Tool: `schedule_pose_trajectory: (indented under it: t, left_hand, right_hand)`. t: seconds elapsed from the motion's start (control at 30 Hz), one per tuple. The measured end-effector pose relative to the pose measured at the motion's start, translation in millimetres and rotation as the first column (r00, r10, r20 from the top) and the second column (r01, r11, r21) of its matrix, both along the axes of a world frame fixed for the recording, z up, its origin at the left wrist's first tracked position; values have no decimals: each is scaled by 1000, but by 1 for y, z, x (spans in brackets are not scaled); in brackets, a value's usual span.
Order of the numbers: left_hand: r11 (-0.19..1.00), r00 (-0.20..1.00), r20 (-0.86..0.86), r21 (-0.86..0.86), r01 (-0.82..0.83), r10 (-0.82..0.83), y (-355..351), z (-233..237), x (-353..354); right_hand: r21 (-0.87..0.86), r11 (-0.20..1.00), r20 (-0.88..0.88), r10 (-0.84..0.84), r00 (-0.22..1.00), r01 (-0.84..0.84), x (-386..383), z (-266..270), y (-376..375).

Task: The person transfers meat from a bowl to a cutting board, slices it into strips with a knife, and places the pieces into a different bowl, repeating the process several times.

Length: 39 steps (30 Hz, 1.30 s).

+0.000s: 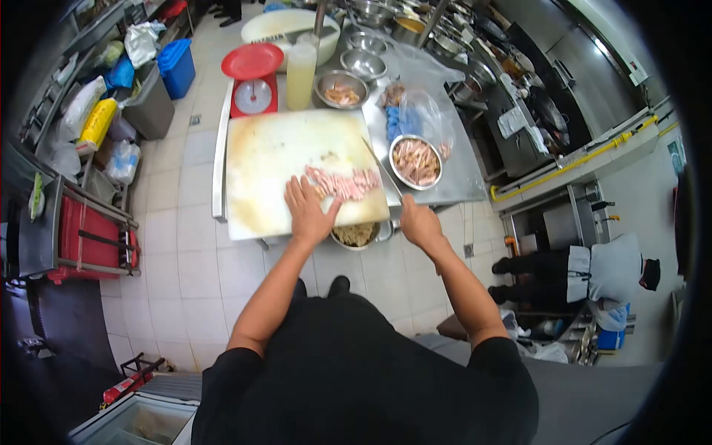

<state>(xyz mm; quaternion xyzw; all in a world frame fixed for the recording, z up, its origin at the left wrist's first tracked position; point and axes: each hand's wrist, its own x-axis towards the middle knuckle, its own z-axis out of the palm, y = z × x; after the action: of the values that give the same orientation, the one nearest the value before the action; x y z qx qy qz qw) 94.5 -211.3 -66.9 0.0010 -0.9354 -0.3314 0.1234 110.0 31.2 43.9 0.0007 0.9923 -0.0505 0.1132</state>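
Observation:
My left hand (310,213) lies with spread fingers on the white cutting board (267,156), its fingertips beside a row of sliced pink meat (347,183). In my right hand (420,222) is a knife (383,169), its blade pointing up and left along the board's right edge. Just right of the blade stands a metal bowl of cut meat (416,162). Below the board's front edge, another bowl holds pale greenish-brown food (355,234) that I cannot identify, partly covered by the board.
Behind the board stand a red scale (254,85), a bottle of yellowish liquid (301,74) and a metal bowl with meat (341,90). A blue item (397,122) lies by clear plastic. At the right, another person (593,271) stands by a counter.

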Motion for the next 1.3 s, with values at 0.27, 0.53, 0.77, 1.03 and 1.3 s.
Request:
schedule_pose_trajectory:
  t: [0.27, 0.53, 0.77, 1.03, 1.3]
  left_hand:
    - [999, 999, -43, 28, -15, 16, 43, 4, -40]
    - [993, 981, -189, 115, -21, 43, 75, 4, -43]
    - [916, 925, -236, 344, -205, 296, 75, 4, -45]
    - [854, 835, -363, 473, -218, 414, 88, 24, -52]
    - [819, 857, -470, 563, 107, 211, 196, 77, -82]
  right_hand:
    - [-73, 994, 55, 81, 995, -77, 1, -26, 6]
    - [-310, 949, 187, 112, 976, -50, 13, -39, -10]
    - [-804, 473, 525, 277, 805, 361, 13, -32, -15]
    - [-819, 469, 507, 320, 800, 331, 10, -19, -6]
    - [-847, 396, 409, 60, 910, 355, 21, 5, 72]
